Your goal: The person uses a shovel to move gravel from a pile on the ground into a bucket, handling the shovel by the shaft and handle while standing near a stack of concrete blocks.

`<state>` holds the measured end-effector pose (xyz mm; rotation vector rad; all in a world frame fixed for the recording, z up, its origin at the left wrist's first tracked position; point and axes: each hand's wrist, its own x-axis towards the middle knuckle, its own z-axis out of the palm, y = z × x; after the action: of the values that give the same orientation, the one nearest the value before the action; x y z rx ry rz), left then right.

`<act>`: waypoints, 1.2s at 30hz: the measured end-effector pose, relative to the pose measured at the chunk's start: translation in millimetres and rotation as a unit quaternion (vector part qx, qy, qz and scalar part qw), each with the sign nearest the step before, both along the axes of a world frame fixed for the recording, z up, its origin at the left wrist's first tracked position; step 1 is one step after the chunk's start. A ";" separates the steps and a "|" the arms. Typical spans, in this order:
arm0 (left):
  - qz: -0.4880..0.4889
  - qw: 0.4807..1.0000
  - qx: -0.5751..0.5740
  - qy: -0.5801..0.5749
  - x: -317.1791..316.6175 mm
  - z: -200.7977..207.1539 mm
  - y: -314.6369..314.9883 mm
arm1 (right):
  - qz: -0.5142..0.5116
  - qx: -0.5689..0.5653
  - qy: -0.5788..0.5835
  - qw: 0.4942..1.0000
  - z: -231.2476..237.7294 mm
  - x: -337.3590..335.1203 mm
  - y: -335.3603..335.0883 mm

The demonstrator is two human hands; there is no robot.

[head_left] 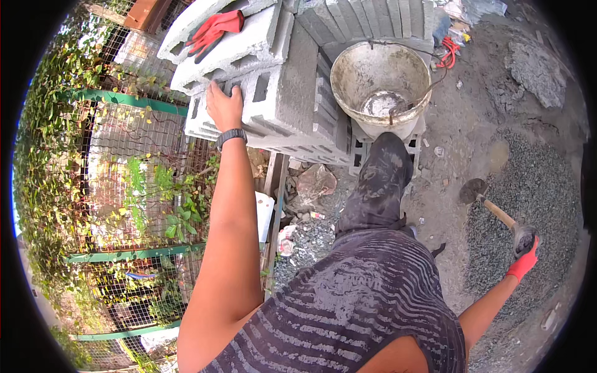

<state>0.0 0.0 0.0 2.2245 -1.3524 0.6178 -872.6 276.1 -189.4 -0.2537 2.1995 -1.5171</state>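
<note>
My bare left hand (pixel 222 104), a dark watch (pixel 231 137) on its wrist, rests against the stack of grey hollow concrete blocks (pixel 292 93), thumb apart from the fingers. A red and black work glove (pixel 214 32) lies on top of that stack, just beyond the hand. On the far right, my right hand (pixel 524 256) wears a similar glove and is closed round the upper end of a shovel (pixel 497 213) with a wooden shaft. Its rounded metal blade points away, at the edge of the dark gravel heap (pixel 541 168).
A large cement-stained bucket (pixel 356 74) with a wire handle stands on a block, close to my bent knee. Left of the stack runs a wire fence (pixel 130 205) with green bars and climbing plants. Red cord (pixel 449 53) and rubble lie around.
</note>
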 end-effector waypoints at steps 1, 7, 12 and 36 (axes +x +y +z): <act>-0.001 1.000 -0.001 -0.003 0.9 -0.4 0.7 | 0.001 -0.014 0.004 1.000 2.4 4.3 -2.4; 0.004 1.000 0.007 -0.009 -1.2 -2.0 2.2 | 0.021 -0.038 0.017 0.999 10.3 5.0 2.6; 0.008 1.000 0.012 -0.012 -0.2 -2.2 0.3 | 0.009 -0.040 0.009 0.999 8.4 4.2 0.9; -0.013 1.000 0.005 0.012 1.2 7.7 -0.2 | 0.032 -0.087 0.006 0.996 -2.7 11.4 -4.7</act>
<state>1.2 -0.2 7.7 2.2107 -1.3745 0.5753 -861.2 271.4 -192.2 -0.3868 2.0494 -1.6777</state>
